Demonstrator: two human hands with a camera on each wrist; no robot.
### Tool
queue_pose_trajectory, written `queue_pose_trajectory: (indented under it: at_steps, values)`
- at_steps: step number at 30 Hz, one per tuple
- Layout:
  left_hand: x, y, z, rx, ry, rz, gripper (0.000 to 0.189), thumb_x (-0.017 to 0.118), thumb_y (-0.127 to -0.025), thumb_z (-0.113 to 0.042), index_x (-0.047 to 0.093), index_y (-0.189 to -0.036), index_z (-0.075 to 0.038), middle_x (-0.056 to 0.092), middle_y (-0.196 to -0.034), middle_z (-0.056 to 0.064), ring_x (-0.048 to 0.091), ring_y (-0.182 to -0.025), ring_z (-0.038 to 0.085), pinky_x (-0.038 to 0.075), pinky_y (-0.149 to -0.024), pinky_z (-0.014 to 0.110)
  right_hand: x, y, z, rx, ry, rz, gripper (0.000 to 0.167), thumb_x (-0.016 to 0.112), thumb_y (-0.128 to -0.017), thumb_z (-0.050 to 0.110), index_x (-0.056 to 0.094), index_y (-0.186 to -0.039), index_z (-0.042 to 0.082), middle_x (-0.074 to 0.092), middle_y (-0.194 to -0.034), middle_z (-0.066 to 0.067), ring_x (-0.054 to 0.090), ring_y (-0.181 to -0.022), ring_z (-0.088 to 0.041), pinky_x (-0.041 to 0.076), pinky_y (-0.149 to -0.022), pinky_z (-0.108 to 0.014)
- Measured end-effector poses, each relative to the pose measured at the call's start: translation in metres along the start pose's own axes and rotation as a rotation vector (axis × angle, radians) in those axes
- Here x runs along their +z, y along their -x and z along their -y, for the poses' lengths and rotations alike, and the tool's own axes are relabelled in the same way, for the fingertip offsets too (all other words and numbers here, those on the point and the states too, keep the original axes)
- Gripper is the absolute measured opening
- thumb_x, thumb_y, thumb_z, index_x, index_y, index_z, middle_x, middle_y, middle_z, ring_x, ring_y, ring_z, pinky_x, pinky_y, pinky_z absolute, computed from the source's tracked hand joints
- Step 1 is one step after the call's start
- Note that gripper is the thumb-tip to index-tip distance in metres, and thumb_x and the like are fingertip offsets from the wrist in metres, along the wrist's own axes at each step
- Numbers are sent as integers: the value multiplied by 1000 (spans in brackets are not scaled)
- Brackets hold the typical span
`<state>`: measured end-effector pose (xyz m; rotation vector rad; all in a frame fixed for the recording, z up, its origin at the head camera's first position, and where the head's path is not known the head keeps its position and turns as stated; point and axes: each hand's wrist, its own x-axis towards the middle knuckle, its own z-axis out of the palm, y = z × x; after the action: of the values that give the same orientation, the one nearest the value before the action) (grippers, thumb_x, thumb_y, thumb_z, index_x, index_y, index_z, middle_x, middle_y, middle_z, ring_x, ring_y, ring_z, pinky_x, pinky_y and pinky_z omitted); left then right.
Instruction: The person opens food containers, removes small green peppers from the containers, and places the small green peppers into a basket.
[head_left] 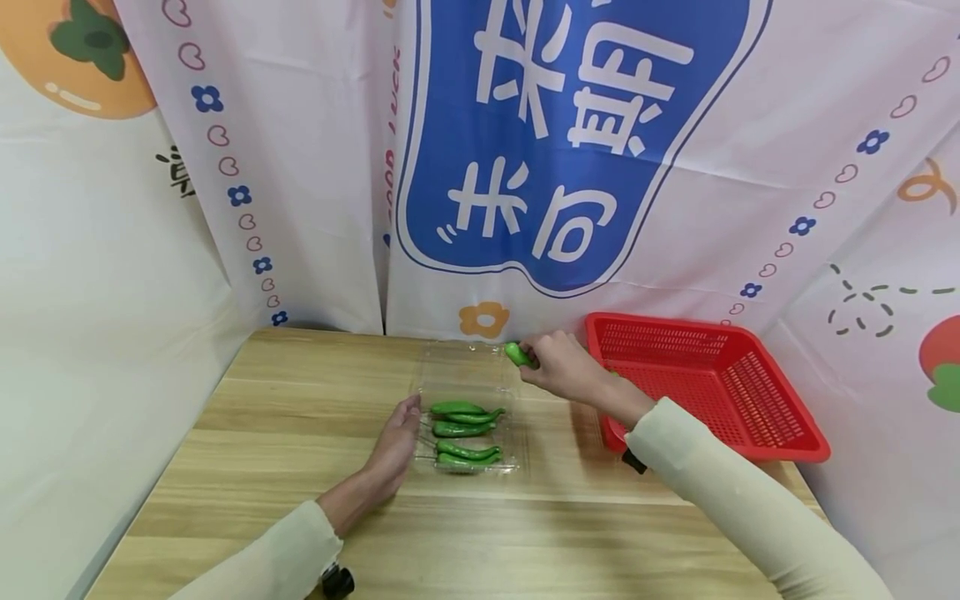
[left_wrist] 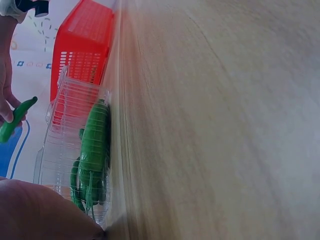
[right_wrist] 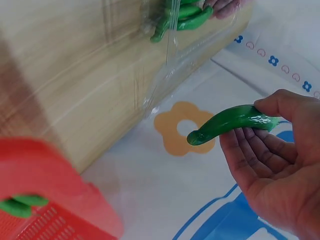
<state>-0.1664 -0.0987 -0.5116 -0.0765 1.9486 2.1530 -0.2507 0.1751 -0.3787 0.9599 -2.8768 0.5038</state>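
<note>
My right hand (head_left: 561, 363) pinches a green chili pepper (right_wrist: 235, 119) between thumb and fingers, raised near the back edge of the table. A clear plastic clamshell box (head_left: 467, 367) lies opened out, its lid towards the back. Several green peppers (head_left: 463, 429) lie crosswise in its near half, some with thin stems pointing left. Along the box's left side rests my left hand (head_left: 395, 443), fingers straight and its fingertips right at the edge. From the left wrist view, a large green pepper (left_wrist: 94, 142) shows through the ribbed clear wall.
A red plastic basket (head_left: 783, 392) with perforated walls stands to the right, partly behind my right forearm. A few green peppers (right_wrist: 21, 205) show inside it. The wooden table (head_left: 277, 417) backs onto a printed fabric curtain (head_left: 322, 167).
</note>
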Motion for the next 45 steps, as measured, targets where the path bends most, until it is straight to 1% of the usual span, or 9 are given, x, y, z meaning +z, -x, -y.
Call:
queue_pose_trajectory:
  at_steps: [4,8,11,14,19,26,37,42,45]
  values:
    - [-1,1,1,-2,-1,0,57,23,-117,-19,9,-167,2,3,-176,24,2,-162,46,3,-131,62,-6,1,-7,23,-29,-14,13,77,-89,7,67,-82,9,59,-71,1,51,-62,-11,46,-57,-24]
    - [-1,1,2,-2,0,6,57,23,-117,-19,8,-167,2,2,-176,24,2,-162,46,2,-131,62,-11,2,-12,62,-39,-19,7,79,-88,8,72,-90,5,68,-77,-1,59,-65,-11,56,-61,-26]
    - [-1,1,2,-7,-6,11,56,22,-117,-20,9,-168,1,3,-176,23,1,-162,46,1,-130,63,-15,2,-17,87,-39,-23,11,79,-88,9,75,-97,2,74,-85,-4,66,-71,-12,63,-69,-29]
    - [-1,1,3,-14,-13,15,56,21,-117,-21,10,-168,-1,3,-177,22,1,-162,45,1,-130,63,-20,4,-21,112,-48,-20,14,78,-89,7,76,-101,0,77,-90,-8,70,-75,-14,66,-73,-33]
    - [-1,1,3,-15,-13,20,56,21,-117,-21,9,-168,0,3,-177,21,0,-162,44,2,-131,62,-26,5,-30,161,-58,-17,20,79,-90,8,76,-106,-3,78,-95,-12,72,-78,-17,66,-76,-35]
    - [-1,1,3,-21,-10,18,57,22,-117,-22,9,-168,-1,3,-177,21,0,-162,44,2,-131,63,-33,8,-41,179,-52,-39,24,80,-89,6,75,-108,-7,79,-96,-15,75,-82,-22,67,-78,-39]
    - [-2,1,3,-14,-9,16,56,22,-117,-21,10,-168,0,3,-177,20,1,-162,44,2,-131,63,-43,10,-62,291,-75,-9,24,78,-93,10,74,-110,-7,77,-98,-16,71,-83,-24,66,-79,-39]
    - [-3,1,3,-15,-14,18,57,22,-117,-22,9,-168,-1,3,-177,20,0,-162,44,2,-131,63,-47,11,-75,331,-79,-10,23,76,-95,10,75,-110,-7,76,-97,-17,69,-79,-24,65,-76,-37]
    - [-3,1,3,-17,-17,19,57,22,-117,-23,8,-168,-1,2,-177,20,0,-162,44,2,-130,63,-49,13,-83,332,-74,-16,20,74,-95,9,76,-106,-7,76,-93,-17,67,-75,-23,64,-72,-35]
